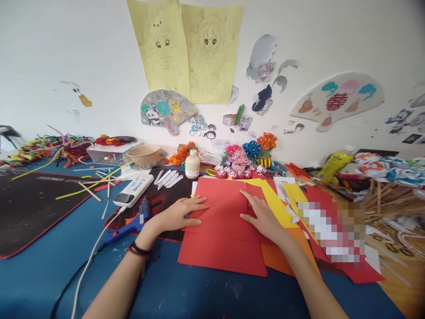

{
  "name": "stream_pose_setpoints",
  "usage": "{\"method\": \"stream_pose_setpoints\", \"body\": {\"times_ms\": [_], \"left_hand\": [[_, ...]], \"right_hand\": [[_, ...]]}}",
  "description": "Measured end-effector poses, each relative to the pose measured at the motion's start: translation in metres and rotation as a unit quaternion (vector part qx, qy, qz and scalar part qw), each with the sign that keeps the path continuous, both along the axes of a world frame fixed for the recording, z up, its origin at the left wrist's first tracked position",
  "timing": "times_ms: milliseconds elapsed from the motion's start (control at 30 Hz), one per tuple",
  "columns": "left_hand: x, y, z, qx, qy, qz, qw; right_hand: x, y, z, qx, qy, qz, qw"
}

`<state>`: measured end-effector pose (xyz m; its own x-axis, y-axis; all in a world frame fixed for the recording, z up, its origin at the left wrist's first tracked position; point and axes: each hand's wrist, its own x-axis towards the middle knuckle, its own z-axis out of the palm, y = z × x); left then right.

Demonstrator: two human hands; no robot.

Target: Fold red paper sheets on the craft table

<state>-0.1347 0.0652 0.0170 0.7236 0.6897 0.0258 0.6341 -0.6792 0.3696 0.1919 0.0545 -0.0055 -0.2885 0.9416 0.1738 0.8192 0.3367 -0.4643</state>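
Note:
A red sheet of paper (221, 212) lies on the table in front of me, over another red sheet (222, 256) that sticks out toward me. My left hand (179, 215) rests on the upper sheet's left edge, fingers stretched out and thumb apart. On its right side, my right hand (262, 219) touches the red paper with spread fingers. Neither hand grips anything. Yellow paper (277, 206) and orange paper (300, 252) show from under the red sheets on the right.
Left of the papers lie a blue glue gun (128, 226) and a white power strip (134, 190) with a cable. Behind stand a cream bottle (192, 165), a paper bowl (145, 156) and pipe-cleaner flowers (254, 153). White paper strips (168, 178) lie nearby. A yellow bottle (336, 165) leans at right.

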Motion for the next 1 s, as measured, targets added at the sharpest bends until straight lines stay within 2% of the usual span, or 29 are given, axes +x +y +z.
{"method": "stream_pose_setpoints", "body": {"times_ms": [1000], "left_hand": [[-0.0015,-0.0002,-0.0007,-0.004,-0.014,-0.019,1.000]], "right_hand": [[-0.0007,-0.0020,0.0051,-0.003,-0.007,0.005,1.000]]}}
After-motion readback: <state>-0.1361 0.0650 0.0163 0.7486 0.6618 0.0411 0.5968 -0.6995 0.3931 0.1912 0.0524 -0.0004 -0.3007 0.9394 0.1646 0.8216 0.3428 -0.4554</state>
